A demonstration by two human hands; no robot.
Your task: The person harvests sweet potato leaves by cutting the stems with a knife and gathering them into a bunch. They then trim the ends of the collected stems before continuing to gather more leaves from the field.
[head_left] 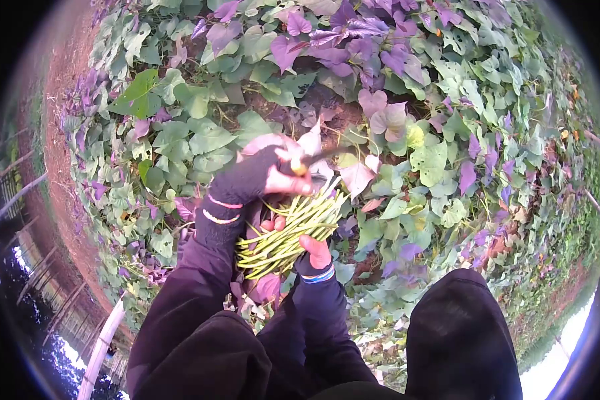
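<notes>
The bundle of green stems (290, 233) lay slantwise, its lower ends pointing to 8 o'clock and its upper ends to 2 o'clock. The stems were thin, long, yellow-green and leafless, packed side by side. The right hand (313, 252) clasped the bundle from its 4 o'clock side. At 11 o'clock of the bundle the left hand (263, 177) touched the upper ends and pinched a thin dark piece (323, 156), stalk or blade unclear, which pointed to 2 o'clock.

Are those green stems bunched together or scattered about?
Bunched together. The green stems lie side by side in one bundle, held from below by the right hand, with the left hand at their upper ends.
</notes>
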